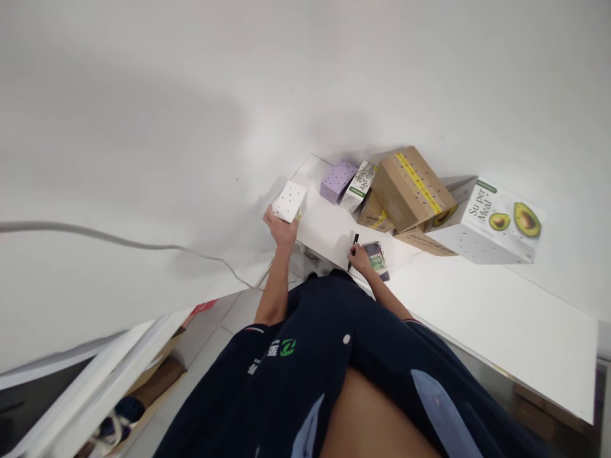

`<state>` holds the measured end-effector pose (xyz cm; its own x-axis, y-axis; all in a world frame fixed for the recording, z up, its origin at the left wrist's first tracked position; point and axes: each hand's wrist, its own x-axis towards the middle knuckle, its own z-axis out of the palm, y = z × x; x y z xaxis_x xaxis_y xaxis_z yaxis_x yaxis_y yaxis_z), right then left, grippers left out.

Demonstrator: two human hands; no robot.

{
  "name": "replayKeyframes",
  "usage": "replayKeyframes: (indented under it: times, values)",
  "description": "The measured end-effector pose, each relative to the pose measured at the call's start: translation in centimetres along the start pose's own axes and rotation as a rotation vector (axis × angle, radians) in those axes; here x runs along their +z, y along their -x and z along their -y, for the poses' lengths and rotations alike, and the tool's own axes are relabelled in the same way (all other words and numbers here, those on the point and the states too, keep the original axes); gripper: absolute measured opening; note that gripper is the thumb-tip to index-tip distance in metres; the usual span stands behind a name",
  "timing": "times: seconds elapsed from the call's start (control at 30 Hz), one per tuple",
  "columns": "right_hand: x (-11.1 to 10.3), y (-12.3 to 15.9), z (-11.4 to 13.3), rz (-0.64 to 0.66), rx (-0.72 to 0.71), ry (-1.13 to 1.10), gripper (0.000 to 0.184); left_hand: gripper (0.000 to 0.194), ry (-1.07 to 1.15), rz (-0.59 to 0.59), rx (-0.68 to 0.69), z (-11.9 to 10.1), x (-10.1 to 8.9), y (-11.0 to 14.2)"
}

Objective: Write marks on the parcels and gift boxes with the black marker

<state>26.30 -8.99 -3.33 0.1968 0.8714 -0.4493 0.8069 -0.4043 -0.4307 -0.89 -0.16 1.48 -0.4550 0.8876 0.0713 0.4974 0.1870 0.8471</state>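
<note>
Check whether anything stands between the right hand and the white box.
Nothing visible stands between the right hand, which holds a black pen, and the white box, except the left hand gripping its near end. The purple box sits farther back, off that path.

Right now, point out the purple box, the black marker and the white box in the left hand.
Purple box point(338, 180): head view, on its dotted surface.
Black marker point(356, 238): head view, on the end above the right hand point(359, 258).
White box point(289, 200): head view, on its dotted face.
</note>
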Motion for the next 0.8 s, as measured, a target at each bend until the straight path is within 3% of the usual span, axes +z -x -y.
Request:
replayKeyframes:
  times: [0.1,0.2,0.33,0.43,0.53,0.8]
  values:
    - [-0.6,0.4,-0.4,-0.057,0.086,-0.247,0.026,0.101,0.08,0.119,0.047,0.8,0.5,3.6]
    - [-1.2,1.0,-0.7,-0.063,0.172,-0.569,0.039,0.097,0.15,0.308,0.118,1.8,0.8,6.8]
    - [-1.8,1.6,-0.4,-0.056,0.245,-0.899,0.036,0.09,0.136,0.456,0.211,2.3,1.1,8.6]
    - [-2.2,1.8,0.4,-0.105,0.275,-1.021,0.024,0.099,0.156,0.485,0.184,2.5,1.5,8.7]
    - [-2.8,2.1,1.3,-0.127,0.241,-1.107,0.026,0.106,0.19,0.498,0.143,2.5,1.7,8.8]
    - [-4.6,2.4,3.8,-0.276,0.05,-1.087,0.031,0.08,0.119,0.466,0.259,2.0,1.3,8.6]
